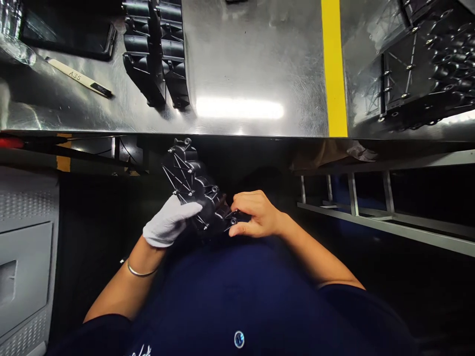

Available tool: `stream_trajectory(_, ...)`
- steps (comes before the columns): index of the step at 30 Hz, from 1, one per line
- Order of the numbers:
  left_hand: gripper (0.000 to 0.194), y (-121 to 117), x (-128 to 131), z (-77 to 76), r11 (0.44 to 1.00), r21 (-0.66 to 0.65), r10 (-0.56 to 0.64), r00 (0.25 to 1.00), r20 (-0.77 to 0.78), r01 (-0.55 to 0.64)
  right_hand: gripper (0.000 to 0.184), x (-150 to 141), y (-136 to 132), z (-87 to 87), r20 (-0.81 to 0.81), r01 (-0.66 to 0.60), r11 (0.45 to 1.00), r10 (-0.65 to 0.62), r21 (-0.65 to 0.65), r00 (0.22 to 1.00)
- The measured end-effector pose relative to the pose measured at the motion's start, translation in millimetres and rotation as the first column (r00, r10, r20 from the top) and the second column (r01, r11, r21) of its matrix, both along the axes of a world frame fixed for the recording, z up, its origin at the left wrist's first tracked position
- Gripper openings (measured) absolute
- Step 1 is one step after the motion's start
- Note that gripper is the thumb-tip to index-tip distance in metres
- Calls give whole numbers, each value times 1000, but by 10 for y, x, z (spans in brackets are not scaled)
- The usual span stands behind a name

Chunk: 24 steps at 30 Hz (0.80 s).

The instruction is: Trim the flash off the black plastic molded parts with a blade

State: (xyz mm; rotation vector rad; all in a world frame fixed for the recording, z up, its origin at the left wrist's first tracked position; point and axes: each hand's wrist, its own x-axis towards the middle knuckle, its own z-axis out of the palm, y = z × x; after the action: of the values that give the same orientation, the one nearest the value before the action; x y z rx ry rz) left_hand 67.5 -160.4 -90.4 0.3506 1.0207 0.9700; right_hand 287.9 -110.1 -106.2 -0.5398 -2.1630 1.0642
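Observation:
A black moulded plastic part [202, 185], with rounded chambers, thin ribs and small metal-looking inserts, is held in front of my body, below the table edge. My left hand [168, 220], in a white glove, grips it from the left with the thumb lying across it. My bare right hand [256, 215] is closed on its lower right end, thumb below and fingers above. Whether a small tool is also inside the right hand cannot be made out. The part is tilted, its upper end pointing toward the table.
A steel table [241, 64] runs across the top, with a yellow stripe [334, 69]. On it lie similar black parts [172, 49], more at right [419, 74], a cream-handled tool marked A35 [74, 75] and a dark flat device [70, 32]. A grey bin [24, 247] stands left, a metal frame [386, 222] right.

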Motion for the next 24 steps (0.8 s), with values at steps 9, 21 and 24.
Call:
stream_trajectory(9,38,-15,66,-84,991,-115,74,996,54,-68,49,-63,75,-8,-11,144,974,-144,177,989)
stream_trajectory(21,28,16,196,-105,953,-202,249,964,92,-227,47,-56,86,8,32,175,961,-186,216,982)
stream_trajectory(24,32,19,160,-69,952,-255,219,958,187,-168,42,16,140,23,-87,122,992,-120,22,989)
